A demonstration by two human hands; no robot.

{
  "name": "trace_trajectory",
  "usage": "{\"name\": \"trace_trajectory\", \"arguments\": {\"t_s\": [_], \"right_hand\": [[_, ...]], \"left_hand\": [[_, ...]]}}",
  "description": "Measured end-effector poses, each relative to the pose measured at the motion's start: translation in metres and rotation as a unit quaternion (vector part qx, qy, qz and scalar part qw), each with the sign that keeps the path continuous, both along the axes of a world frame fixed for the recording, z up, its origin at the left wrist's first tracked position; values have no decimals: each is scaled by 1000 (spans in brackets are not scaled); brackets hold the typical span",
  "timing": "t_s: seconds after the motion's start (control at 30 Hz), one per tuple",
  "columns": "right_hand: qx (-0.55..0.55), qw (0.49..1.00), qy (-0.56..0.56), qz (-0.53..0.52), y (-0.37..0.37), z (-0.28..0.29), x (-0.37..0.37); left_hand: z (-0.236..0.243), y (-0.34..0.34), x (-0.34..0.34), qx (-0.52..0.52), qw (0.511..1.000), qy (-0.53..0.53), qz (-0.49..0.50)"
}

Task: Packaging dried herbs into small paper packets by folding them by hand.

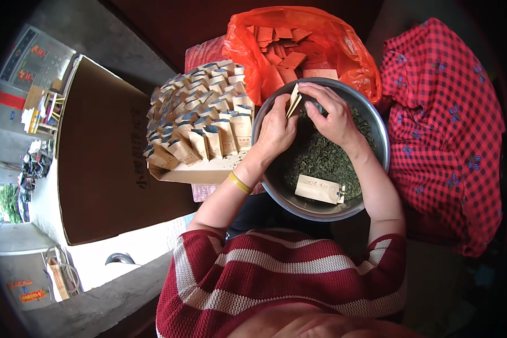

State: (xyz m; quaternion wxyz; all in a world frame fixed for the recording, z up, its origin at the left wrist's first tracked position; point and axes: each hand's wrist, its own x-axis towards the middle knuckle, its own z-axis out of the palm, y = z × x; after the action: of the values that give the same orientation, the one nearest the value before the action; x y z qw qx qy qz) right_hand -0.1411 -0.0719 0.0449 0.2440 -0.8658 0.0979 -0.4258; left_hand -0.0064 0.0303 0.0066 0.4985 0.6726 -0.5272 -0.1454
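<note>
My left hand [277,127] grips a small kraft paper pouch [294,97] held upright over the upper left of a steel bowl [380,135]. The fingers of my right hand [329,115] curl at the top of the same pouch. Loose dark green dried leaves [327,160] fill much of the bowl, and another pale paper pouch [315,188] lies on them near the front. Left of the bowl, several rows of upright kraft pouches with dark tops [200,115] stand in a shallow cardboard box [191,173].
An orange plastic bag [355,48] holding small red packets [293,59] sits behind the bowl. Red checked cloth [445,135] covers something at the right. A large cardboard panel [104,186] stands at the left, with an outdoor area and parked two-wheelers [34,166] beyond.
</note>
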Motion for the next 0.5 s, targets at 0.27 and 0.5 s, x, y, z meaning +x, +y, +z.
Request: {"name": "trace_trajectory", "arguments": {"t_s": [0.27,0.5], "right_hand": [[-24,999,22,-16,-5,3,-3],[-21,994,103,1,-7,7,-9]], "left_hand": [[3,1,1,23,998,63,-13],[9,5,-4,28,999,-29,-28]]}}
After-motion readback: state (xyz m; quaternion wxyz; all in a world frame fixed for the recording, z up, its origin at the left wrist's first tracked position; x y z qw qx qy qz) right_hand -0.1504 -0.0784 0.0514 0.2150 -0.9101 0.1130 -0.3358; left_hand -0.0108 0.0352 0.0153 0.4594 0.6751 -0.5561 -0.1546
